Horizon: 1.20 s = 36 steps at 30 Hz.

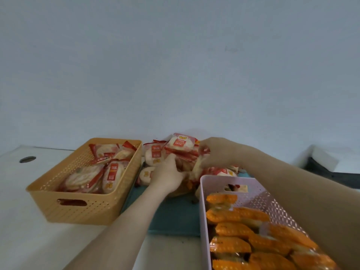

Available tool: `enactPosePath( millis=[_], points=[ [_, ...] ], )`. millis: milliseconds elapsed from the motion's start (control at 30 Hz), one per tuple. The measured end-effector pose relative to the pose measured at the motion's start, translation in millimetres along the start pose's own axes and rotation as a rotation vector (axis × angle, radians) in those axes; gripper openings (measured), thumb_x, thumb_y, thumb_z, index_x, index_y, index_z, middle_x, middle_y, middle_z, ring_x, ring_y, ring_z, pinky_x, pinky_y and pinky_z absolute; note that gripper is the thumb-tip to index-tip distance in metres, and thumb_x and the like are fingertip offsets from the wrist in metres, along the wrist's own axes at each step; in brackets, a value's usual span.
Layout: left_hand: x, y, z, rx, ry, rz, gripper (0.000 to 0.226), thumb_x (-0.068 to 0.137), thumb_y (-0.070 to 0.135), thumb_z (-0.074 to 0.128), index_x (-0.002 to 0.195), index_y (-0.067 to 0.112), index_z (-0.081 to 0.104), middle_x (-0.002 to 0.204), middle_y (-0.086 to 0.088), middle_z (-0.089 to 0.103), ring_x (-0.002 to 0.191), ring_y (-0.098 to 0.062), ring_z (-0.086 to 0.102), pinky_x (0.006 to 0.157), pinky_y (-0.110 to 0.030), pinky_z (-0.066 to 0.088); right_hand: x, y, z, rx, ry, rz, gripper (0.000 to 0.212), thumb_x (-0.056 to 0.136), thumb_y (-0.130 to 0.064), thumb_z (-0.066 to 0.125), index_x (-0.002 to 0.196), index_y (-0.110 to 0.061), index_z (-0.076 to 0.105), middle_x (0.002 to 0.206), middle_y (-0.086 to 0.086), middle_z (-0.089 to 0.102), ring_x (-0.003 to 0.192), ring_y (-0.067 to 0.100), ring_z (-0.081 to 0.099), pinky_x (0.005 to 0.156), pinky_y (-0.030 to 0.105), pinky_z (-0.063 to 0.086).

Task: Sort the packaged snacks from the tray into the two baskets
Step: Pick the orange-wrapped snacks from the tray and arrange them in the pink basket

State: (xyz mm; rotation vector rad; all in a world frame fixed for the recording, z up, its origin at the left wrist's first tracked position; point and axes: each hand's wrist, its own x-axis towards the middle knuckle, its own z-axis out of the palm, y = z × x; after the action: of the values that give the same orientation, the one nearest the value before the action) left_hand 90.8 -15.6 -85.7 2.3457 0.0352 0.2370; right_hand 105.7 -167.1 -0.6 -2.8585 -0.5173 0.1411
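Note:
A teal tray lies between two baskets. At its far end is a heap of red-and-white snack packets. My left hand is down in the near side of the heap, fingers curled among packets. My right hand grips packets at the heap's right side. The orange basket on the left holds several red-and-white packets. The pink basket at the front right holds several orange packets. What exactly each hand holds is partly hidden.
A white table top carries everything and ends at a pale wall behind. A round cable hole is at the far left. A dark object with a white edge sits at the far right.

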Motion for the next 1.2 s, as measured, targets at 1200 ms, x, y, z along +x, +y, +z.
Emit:
enactPosePath(
  millis=[1200],
  points=[
    [25.3,15.4,-60.6,0.621,-0.141,0.161,0.025,0.087,0.003,0.045,0.094,0.016,0.065,0.104,-0.003,0.067,0.092,-0.019,0.062,0.077,-0.035,0.054,94.4,20.5,-13.1,0.01,-0.152,0.088,0.036,0.092,-0.025,0.056,0.127,-0.024,0.056,0.133,-0.001,0.051,0.108,0.021,0.053,0.088,0.037,0.055]
  ],
)
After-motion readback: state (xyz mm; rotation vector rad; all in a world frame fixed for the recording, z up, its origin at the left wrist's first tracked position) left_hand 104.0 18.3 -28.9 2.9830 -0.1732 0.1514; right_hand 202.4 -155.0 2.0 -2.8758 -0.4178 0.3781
